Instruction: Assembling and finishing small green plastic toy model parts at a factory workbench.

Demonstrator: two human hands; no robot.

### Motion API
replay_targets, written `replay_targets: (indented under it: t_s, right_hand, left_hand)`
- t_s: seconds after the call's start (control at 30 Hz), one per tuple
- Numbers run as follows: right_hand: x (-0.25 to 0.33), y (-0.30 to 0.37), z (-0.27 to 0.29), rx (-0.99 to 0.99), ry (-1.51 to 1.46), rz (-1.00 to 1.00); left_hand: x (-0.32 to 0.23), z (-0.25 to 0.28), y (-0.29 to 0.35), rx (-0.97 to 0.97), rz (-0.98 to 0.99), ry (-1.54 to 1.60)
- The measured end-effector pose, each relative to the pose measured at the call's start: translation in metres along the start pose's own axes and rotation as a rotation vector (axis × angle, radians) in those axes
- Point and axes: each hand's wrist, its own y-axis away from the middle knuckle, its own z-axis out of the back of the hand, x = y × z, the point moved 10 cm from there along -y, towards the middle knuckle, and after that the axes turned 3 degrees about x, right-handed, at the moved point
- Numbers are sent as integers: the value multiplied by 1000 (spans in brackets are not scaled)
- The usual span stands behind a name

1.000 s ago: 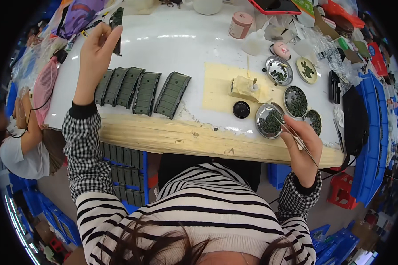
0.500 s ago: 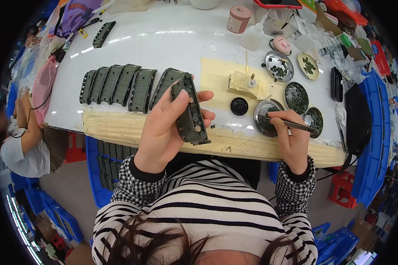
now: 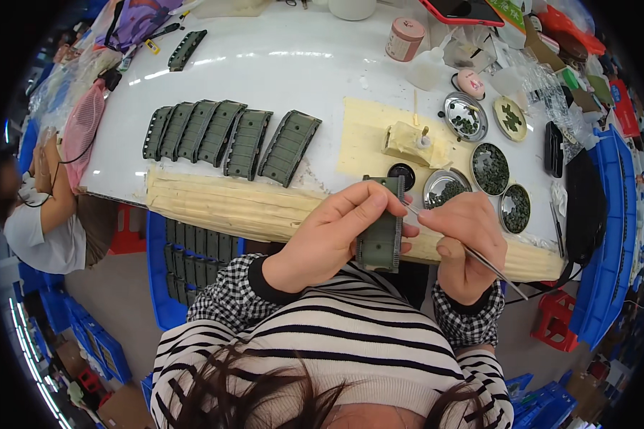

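Observation:
My left hand (image 3: 329, 232) is closed around a dark green, ribbed plastic part (image 3: 381, 243), a curved piece with toothed edges, held over the table's front edge. In my right hand (image 3: 469, 239) is a pair of metal tweezers (image 3: 488, 266). Their tip is up against the right edge of the green part; whether they pinch a small piece cannot be made out. Beyond my hands lies a row of similar green curved parts (image 3: 247, 143). Just past my right hand stands a metal dish (image 3: 427, 193) of tiny dark green pieces, partly covered by the hand.
More round dishes (image 3: 491, 169) of small green pieces stand at the right. A cream-coloured block (image 3: 401, 139) with a peg sits on yellow paper, near a black round lid (image 3: 401, 174). A blue crate (image 3: 166, 300) below the table holds more parts. Another person (image 3: 46, 236) sits at the left.
My right hand has brought the tweezers from the metal dish over to the green part. My left hand has moved right and nearer to me, turning the part. The view has shifted slightly.

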Motion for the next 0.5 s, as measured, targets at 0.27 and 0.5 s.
replay_targets:
  t_s: [0.27,0.5]
  right_hand:
    - [23,-4,-26,99,209,203]
    - [-10,-2,-4,-49,-292,-112]
  left_hand:
    - [11,17,-1,-15,38,82]
    - [4,3,0,61,78,153]
